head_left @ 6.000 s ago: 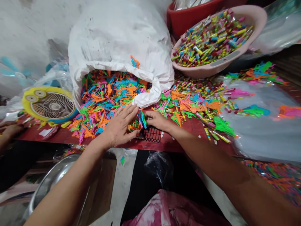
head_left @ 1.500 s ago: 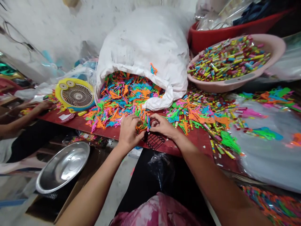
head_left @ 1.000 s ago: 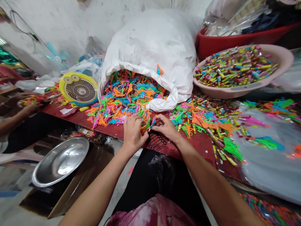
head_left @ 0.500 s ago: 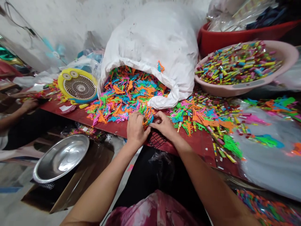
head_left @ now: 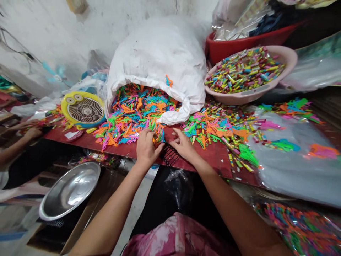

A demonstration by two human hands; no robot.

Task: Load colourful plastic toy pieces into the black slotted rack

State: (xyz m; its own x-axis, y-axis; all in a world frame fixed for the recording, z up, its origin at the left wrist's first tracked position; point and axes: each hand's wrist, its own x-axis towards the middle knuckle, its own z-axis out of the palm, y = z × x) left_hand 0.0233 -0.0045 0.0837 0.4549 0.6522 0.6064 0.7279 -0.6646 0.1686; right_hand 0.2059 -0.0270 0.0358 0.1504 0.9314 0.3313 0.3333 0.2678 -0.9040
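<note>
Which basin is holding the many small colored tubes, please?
The pale pink plastic basin at the upper right, heaped with them. The red basin behind it holds clear plastic bags instead, and the steel bowl sits lower, off the table.

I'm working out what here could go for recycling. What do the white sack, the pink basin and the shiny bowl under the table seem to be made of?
The white sack looks like woven plastic, with a dull, creased surface, though no weave is visible at this distance. The pink basin looks like moulded plastic, smooth with a soft sheen. The shiny bowl looks like polished stainless steel, given its bright, mirror-like reflections.
</note>
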